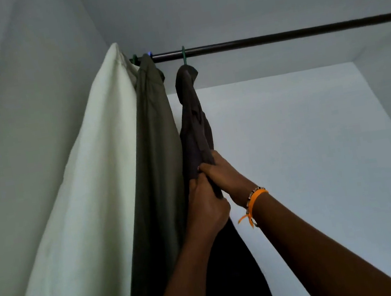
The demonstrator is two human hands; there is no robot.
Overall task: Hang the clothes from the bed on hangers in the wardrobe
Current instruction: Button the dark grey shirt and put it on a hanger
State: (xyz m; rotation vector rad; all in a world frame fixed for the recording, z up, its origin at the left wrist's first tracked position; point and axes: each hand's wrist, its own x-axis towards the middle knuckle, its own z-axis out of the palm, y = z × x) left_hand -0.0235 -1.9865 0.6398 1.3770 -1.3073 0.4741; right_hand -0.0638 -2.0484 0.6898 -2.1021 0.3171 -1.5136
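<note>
Left hand (207, 207) and right hand (224, 176), touching one another, both clamped with curled fingers on the dark grey fabric garment (194, 122). The right wrist bears an orange band (256, 199). The garment hangs from a green plastic hanger hook (184, 53) on the dark metal wardrobe rail (274, 37). Leftward hang an olive-grey garment (157, 138) and a cream-white garment (94, 188), side by side.

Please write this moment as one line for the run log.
stage: straightening hung garment | hands: left hand and right hand grip dark garment | hanger: green hook on rod
</note>
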